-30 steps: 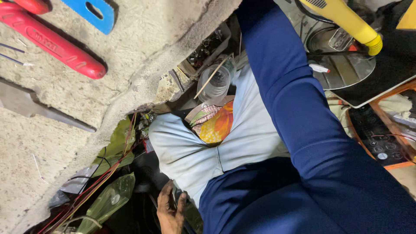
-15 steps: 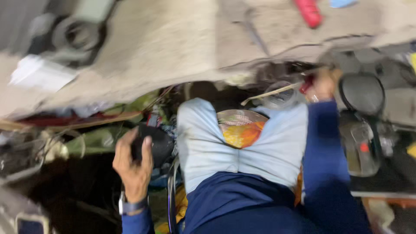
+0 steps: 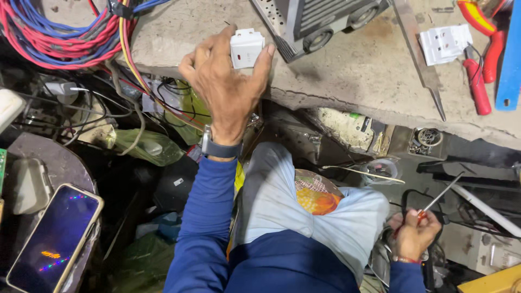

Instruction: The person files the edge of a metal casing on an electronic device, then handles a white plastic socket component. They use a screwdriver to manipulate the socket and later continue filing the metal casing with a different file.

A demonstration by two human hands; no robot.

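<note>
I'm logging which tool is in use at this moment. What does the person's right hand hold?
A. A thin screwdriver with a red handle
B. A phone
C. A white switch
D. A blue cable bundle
A: the right hand grips a thin screwdriver with a red handle down by the knee, while the left hand has its fingers around the white switch on the concrete bench.

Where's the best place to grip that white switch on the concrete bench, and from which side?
Grip the white switch across its two opposite side edges, coming from the near edge of the concrete bench. It is a flat square plate, so the straight edges probably give the surest hold. The left hand has it this way, thumb on one edge and fingers on the other.
</note>
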